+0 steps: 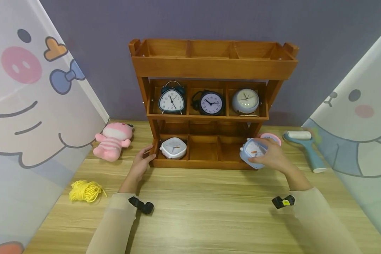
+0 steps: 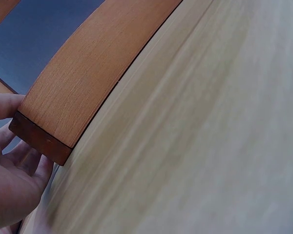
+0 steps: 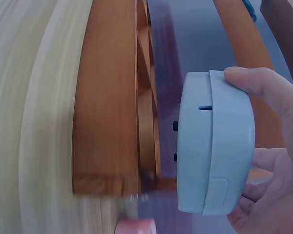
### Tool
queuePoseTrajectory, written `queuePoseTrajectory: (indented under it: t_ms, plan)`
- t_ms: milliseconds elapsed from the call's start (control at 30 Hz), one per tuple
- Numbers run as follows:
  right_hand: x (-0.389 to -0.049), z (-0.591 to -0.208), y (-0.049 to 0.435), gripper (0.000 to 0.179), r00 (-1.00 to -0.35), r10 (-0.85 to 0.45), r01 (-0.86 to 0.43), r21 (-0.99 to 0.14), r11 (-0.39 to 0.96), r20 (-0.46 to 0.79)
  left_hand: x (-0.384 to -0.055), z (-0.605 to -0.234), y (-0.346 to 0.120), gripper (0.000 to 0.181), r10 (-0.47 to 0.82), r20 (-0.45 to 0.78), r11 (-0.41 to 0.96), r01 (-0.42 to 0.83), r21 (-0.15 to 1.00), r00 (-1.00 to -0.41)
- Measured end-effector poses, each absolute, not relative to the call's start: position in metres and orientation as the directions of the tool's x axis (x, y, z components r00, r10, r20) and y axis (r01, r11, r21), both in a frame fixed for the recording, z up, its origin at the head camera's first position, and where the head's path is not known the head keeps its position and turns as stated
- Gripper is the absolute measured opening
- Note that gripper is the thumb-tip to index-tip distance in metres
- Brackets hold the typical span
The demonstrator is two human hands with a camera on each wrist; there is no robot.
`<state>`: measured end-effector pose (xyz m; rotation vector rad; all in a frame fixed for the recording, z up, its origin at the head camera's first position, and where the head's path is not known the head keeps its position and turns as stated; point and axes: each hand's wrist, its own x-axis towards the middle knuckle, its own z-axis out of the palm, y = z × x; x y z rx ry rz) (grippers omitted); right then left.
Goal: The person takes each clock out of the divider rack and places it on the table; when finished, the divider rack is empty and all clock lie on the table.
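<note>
My right hand (image 1: 273,154) grips a light blue alarm clock (image 1: 247,153) by its sides, over the right compartment of the wooden rack's bottom tier (image 1: 206,164). In the right wrist view the clock (image 3: 212,146) is seen edge-on, thumb on one end and fingers on the far side, apart from the tier's front board (image 3: 105,112). My left hand (image 1: 140,164) holds the left front corner of the same tier, fingers and thumb around its end (image 2: 41,136). A white alarm clock (image 1: 174,148) lies face up in the left bottom compartment.
The middle tier bears a dark green twin-bell clock (image 1: 171,101), a black clock (image 1: 211,103) and a round white clock (image 1: 246,100). A pink plush toy (image 1: 112,141) and yellow string (image 1: 85,191) lie left; a pink-rimmed object (image 1: 274,137) and lint roller (image 1: 308,146) lie right.
</note>
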<state>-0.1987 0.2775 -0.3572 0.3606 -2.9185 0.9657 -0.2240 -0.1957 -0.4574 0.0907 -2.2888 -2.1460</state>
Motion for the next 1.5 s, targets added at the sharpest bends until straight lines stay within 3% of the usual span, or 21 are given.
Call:
queuePoseTrajectory:
  t_ms: [400,700,933,1500]
  plan:
    - [-0.192,-0.367,0.335,0.089,-0.992,-0.107,-0.123,-0.558,0.821,0.062,-0.224,-0.459,-0.196,0.05,-0.038,-0.04,0.062,-0.043,0.997,-0.998]
    - [-0.195,-0.388,0.36,0.085,-0.992,-0.107,-0.129,-0.588,0.799,0.073,-0.225,-0.458,-0.196,0.05,-0.045,-0.03,0.073,-0.033,0.997,-0.999]
    - [-0.204,-0.408,0.366,0.086,-0.992,-0.117,-0.124,-0.527,0.841,0.046,-0.224,-0.458,-0.195,0.049,-0.048,-0.031,0.07,-0.034,0.997,-0.998]
    - [-0.205,-0.4,0.358,0.093,-0.992,-0.11,-0.066,-0.486,0.872,-0.063,-0.224,-0.459,-0.197,0.05,-0.035,-0.058,0.042,-0.06,0.997,-0.998]
